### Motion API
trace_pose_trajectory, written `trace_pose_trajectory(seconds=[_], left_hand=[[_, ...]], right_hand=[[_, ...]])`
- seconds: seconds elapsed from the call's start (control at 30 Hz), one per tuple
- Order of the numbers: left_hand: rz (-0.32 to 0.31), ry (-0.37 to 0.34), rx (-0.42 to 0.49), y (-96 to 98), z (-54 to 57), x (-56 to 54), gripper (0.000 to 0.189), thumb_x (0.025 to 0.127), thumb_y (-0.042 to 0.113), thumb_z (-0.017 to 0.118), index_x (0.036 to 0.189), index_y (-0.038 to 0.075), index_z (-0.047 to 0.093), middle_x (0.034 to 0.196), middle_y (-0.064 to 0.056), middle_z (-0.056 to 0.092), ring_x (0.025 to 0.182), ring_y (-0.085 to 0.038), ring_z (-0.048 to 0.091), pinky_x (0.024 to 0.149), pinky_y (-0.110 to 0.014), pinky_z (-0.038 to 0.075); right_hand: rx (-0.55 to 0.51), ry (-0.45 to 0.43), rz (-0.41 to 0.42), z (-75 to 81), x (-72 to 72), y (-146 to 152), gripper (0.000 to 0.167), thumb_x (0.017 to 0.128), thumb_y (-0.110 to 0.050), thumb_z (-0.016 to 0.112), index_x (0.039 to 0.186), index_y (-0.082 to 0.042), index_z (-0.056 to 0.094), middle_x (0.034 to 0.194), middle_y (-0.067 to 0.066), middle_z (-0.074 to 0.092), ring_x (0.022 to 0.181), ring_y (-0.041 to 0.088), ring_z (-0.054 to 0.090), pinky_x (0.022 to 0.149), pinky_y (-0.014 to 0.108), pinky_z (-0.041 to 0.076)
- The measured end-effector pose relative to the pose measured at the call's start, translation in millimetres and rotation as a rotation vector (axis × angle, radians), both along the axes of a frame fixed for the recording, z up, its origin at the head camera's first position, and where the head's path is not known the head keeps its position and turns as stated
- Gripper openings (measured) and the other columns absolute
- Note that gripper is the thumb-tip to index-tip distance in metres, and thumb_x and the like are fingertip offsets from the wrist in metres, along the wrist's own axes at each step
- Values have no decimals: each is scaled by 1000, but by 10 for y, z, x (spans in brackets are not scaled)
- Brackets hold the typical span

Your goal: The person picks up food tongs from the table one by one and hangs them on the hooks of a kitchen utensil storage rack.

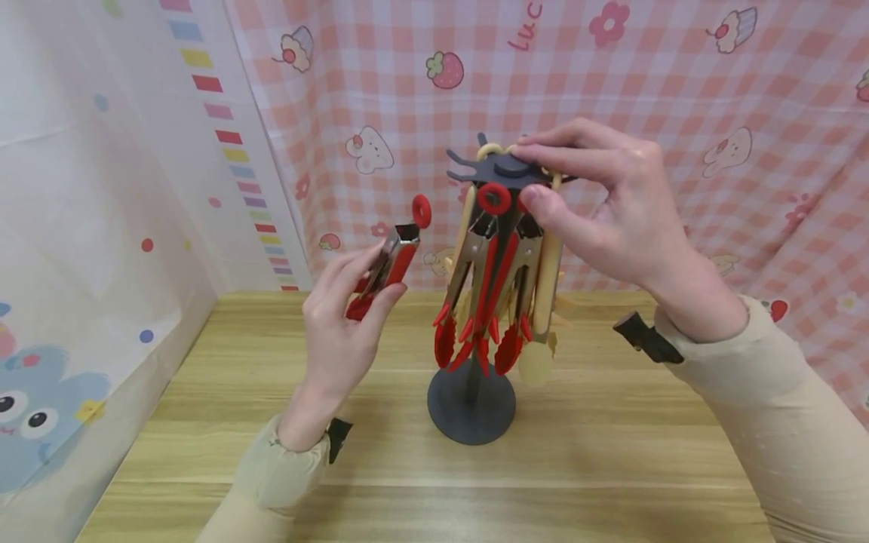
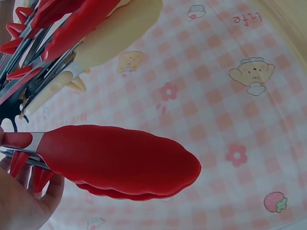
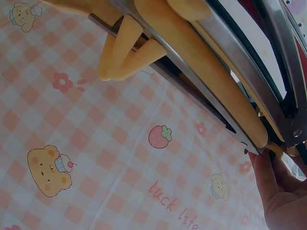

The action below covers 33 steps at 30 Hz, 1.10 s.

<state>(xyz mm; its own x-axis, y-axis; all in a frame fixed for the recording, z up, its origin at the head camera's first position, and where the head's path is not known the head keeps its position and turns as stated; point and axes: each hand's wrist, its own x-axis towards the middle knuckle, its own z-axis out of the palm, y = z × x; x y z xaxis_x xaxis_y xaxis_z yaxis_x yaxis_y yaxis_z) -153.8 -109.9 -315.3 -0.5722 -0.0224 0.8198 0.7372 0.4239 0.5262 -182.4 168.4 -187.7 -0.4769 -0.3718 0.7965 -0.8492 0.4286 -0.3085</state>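
My left hand grips a pair of red-tipped tongs by the metal handle, the red pull ring at the top. Its red scalloped head fills the middle of the left wrist view. To the right, a dark utensil stand has its hooked top plate pinched by my right hand, fingers over the plate and thumb at its near edge. Two more red tongs hang from its front hooks. Cream-coloured tongs hang on its right side, close below the right hand.
The stand's round dark base rests on a wood-grain table. Behind it hangs a pink checked curtain with cartoon prints. A white patterned cloth covers the left side.
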Motion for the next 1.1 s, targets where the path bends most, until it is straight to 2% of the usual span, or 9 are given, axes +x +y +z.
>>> trace_pose_trajectory(seconds=[0.1,0.33,0.57,0.87,1.1], left_hand=[[-9,7,5,36,34,-16,45,91,15,81,133,0,69,118,-22,71,100,-31,68,82,-9,53],[-18,15,11,99,83,-54,47,94,26,78,133,1,69,117,-22,71,99,-32,69,82,-13,54],[-7,-19,4,134,114,-58,48,88,5,83,134,3,69,117,-20,71,98,-30,68,74,-15,55],[-10,-45,9,169,158,-72,45,91,6,81,134,3,69,118,-20,71,99,-28,69,80,-13,55],[-9,-57,13,185,170,-85,45,91,7,81,134,4,69,116,-21,71,96,-29,69,77,-13,54]], right_hand=[[-4,3,2,-3,-5,1,37,88,-17,70,119,2,78,115,25,76,89,-9,61,78,14,47],[-15,7,6,-13,-6,2,37,88,-17,70,119,2,78,115,26,76,88,-8,62,78,13,48],[-20,19,8,-25,-16,-1,37,88,-17,70,118,2,78,115,26,75,88,-10,62,80,12,50],[-7,20,5,-24,-12,4,37,88,-17,69,119,3,77,116,26,75,87,-10,62,78,11,50],[-12,21,5,-28,-12,1,37,88,-17,69,118,3,77,116,26,76,87,-10,62,78,11,51]])
